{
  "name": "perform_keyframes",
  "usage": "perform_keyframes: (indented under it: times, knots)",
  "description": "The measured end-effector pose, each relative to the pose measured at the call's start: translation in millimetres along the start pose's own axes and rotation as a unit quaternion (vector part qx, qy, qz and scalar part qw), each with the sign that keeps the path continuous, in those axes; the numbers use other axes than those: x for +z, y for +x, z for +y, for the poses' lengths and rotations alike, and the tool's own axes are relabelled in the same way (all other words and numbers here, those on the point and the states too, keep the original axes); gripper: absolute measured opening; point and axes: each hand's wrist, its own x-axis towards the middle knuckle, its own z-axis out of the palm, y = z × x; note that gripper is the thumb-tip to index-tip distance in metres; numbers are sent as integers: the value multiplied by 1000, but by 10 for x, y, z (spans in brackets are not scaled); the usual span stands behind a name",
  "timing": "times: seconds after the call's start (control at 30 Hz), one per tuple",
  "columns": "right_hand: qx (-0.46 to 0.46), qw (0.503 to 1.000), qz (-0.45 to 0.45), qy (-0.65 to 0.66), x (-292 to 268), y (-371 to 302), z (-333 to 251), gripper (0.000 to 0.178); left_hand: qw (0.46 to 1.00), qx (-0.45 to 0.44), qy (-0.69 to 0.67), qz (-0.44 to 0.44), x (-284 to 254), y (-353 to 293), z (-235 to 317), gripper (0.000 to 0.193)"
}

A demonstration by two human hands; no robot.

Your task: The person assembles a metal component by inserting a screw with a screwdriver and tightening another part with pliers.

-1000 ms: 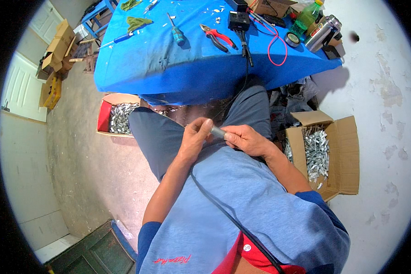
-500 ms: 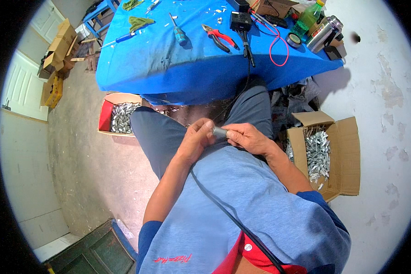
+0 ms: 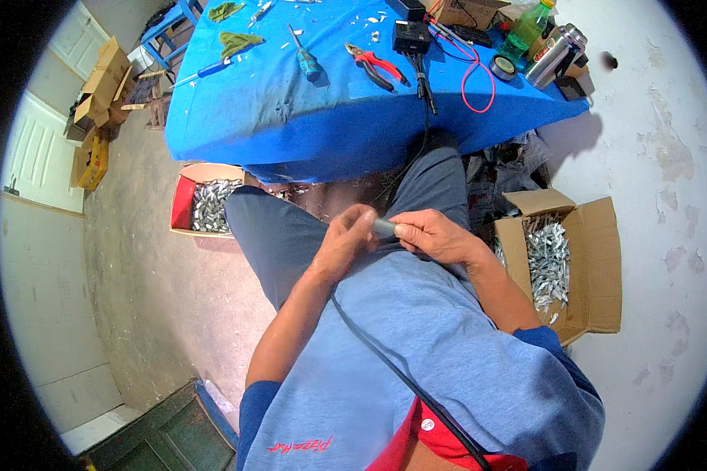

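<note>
Over my lap, both hands meet at a small grey cylinder [image 3: 384, 227] that looks like metal. My right hand [image 3: 436, 235] pinches its right end between thumb and fingers. Around the left end close the fingers of my left hand [image 3: 346, 242], slightly smeared by motion, and they hide that end. Only the middle of the cylinder shows, lying almost level and tilting a little down to the right. A black cable [image 3: 377, 365] runs across my shirt below the hands.
Ahead, a blue-covered table [image 3: 306, 133] carries red-handled pliers [image 3: 375, 66], screwdrivers [image 3: 306, 61], a green bottle [image 3: 524, 35] and a steel flask [image 3: 556, 56]. Small metal parts fill a red-sided box [image 3: 183, 206] at left and a cardboard box [image 3: 597, 267] at right.
Both hands and the cylinder have shifted very slightly to the right. The left fingers have moved around the cylinder's end; the right hand keeps its pinch.
</note>
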Motion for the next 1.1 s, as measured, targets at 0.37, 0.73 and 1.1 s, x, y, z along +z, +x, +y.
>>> perform_keyframes:
  times: [0.37,0.73,1.1]
  knots:
    - [33,965,-160,-204,-313,215,-189,34,916,15,399,-41,148,-14,71,38]
    - [-100,860,-76,-495,-304,228,-221,19,880,23,474,-8,234,-57,156,29]
    - [-281,763,-5,-582,-301,210,-153,24,921,-29,386,-45,187,-30,149,32]
